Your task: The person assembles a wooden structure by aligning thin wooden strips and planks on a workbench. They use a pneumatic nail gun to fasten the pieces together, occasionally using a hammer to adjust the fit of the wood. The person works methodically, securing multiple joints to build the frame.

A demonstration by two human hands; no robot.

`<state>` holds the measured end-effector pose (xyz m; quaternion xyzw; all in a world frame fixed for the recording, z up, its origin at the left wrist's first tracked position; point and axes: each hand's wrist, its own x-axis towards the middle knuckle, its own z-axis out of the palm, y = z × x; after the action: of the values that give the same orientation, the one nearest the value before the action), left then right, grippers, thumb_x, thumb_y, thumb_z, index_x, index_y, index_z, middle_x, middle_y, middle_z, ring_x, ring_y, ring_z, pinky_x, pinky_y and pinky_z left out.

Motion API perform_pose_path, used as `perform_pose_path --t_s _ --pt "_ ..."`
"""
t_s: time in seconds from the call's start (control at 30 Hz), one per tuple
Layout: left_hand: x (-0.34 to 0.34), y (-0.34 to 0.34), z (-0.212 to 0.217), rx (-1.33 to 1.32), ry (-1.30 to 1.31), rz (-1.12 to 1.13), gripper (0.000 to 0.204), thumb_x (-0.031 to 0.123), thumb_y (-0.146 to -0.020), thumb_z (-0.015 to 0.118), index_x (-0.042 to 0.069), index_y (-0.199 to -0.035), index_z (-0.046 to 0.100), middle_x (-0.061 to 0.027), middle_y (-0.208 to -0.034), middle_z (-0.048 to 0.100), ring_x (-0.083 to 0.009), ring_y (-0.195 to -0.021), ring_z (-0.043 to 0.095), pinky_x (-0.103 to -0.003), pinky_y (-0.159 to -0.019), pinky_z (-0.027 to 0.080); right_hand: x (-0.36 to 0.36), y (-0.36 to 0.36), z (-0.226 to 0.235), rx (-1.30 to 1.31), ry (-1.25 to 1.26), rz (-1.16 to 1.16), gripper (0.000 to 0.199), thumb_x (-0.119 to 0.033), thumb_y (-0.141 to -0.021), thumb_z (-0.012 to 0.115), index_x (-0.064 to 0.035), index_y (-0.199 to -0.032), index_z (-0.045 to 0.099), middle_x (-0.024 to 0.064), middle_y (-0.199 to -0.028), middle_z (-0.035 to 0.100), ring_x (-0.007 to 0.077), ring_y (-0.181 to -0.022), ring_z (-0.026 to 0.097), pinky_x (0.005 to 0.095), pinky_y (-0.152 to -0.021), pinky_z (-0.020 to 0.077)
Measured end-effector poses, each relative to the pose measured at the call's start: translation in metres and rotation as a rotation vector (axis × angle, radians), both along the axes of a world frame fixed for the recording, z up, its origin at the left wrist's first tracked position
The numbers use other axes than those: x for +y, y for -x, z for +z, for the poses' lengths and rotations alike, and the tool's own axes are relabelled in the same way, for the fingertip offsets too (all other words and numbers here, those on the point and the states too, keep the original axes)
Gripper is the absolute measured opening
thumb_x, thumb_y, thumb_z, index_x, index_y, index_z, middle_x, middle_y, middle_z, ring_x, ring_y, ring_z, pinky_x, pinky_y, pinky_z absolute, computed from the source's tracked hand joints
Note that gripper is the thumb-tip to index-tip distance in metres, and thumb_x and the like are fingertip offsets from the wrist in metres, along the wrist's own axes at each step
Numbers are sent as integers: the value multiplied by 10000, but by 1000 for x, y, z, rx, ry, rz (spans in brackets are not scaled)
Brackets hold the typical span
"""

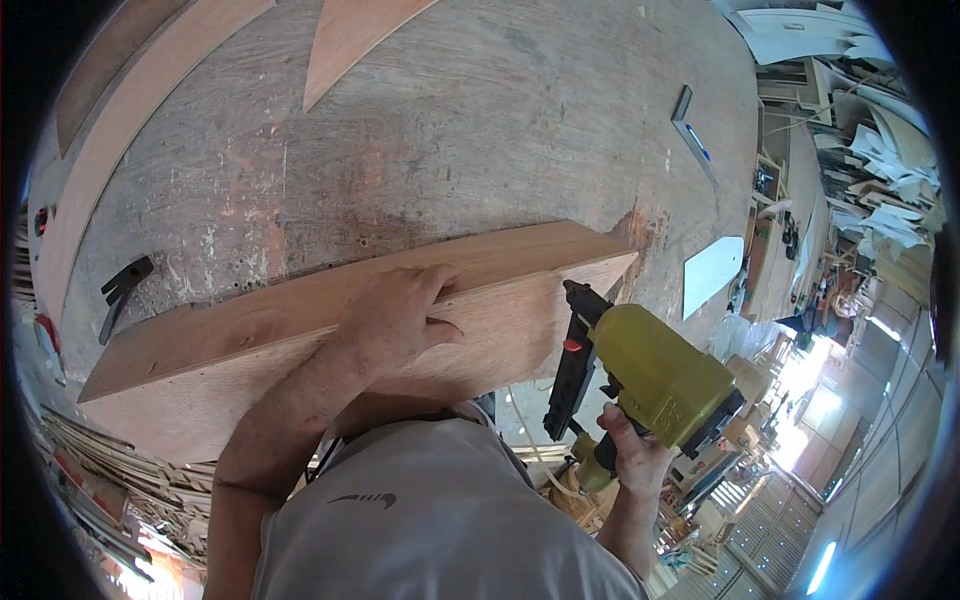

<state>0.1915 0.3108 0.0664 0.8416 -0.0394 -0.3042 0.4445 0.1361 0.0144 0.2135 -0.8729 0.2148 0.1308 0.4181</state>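
Note:
A long plywood piece made of two boards meeting along an edge lies at the near side of the worktable. Its upper board [240, 325] faces up, and its front board [500, 335] faces my body. My left hand [385, 318] grips the joined edge near its middle, fingers over the upper board and thumb against the front one. In my right hand [640, 455] is a green and black pneumatic nail gun [665, 375], held by its handle. Its black nose is close to the right end of the joined edge; whether they touch I cannot tell.
On the worktable [480, 130] lie a black hammer [125, 290] at left, curved plywood strips [130, 130] at far left, and a pointed panel [350, 45]. A square [685, 115] with a blue pen and a white sheet [713, 275] lie right. Scraps are piled beyond.

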Motion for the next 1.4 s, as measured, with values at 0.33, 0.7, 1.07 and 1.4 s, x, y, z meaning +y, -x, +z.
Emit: perform_pose_path --t_s 0.33,0.7,1.07,1.4 --pt "1 2 5 -26 -5 19 601 371 -725 792 71 -1196 571 -137 -1071 680 -347 -1010 636 -432 -875 501 10 -2 0 6 61 32 312 -94 -811 773 9 -1062 619 71 -858 660 155 -716 652 289 -646 551" --pt "1 -1 4 -9 7 7 556 328 -728 793 70 -1175 588 -141 -1070 681 -329 -996 647 -417 -869 511 11 -2 -3 74 -58 -5 314 -135 -844 763 -19 -1093 611 48 -967 630 145 -848 601 292 -717 519" --pt "0 3 1 -64 52 29 524 337 -753 772 40 -1138 577 -174 -1023 667 -350 -995 630 -447 -851 494 20 9 10 87 33 37 292 -185 -878 718 -15 -1092 616 64 -925 630 158 -790 597 311 -694 505" --pt "2 4 -7 -158 82 68 533 252 -704 817 36 -1134 589 -152 -1001 694 -325 -953 663 -407 -816 518 32 33 -2 291 199 345 331 -243 -896 695 -22 -1133 626 141 -1071 658 296 -981 621 418 -815 498"
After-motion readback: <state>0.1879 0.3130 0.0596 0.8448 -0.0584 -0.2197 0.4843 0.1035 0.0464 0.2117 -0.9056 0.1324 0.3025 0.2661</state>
